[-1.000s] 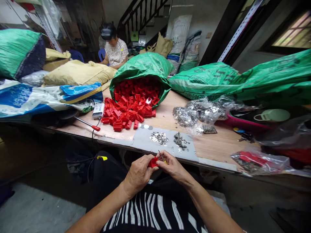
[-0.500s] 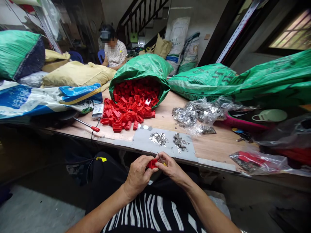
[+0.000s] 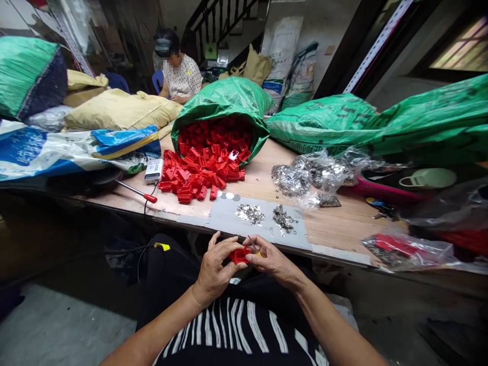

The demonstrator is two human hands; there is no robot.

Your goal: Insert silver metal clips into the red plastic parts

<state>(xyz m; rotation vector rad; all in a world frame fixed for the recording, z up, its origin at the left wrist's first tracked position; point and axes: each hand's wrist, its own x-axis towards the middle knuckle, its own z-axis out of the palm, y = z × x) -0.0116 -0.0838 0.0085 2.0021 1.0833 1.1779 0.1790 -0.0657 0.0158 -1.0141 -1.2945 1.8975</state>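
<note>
In the head view a small red plastic part (image 3: 239,255) sits in the grip of my left hand (image 3: 214,267), just off the table's front edge. My right hand (image 3: 273,262) is closed around a thin tool with a yellow handle (image 3: 259,253) and a dark metal shaft; its exact kind I cannot make out. The right thumb and fingers touch the right side of the red part. On the grey mat (image 3: 221,221) beyond my hands lie a pile of flat shiny metal pieces (image 3: 250,214) and a pile of darker small metal pieces (image 3: 282,218).
Red parts (image 3: 198,175) spill from a green sack (image 3: 229,96). Clear bags of metal pieces (image 3: 292,180) lie to the right, near a pink basket (image 3: 385,192). A red-tipped lever (image 3: 150,198) and a white device (image 3: 153,171) are leftward. Another person (image 3: 181,73) sits beyond.
The left fingers have lifted and spread somewhat, baring more of the red part. The right hand stays beside it with the yellow-handled tool. The view has shifted slightly.
</note>
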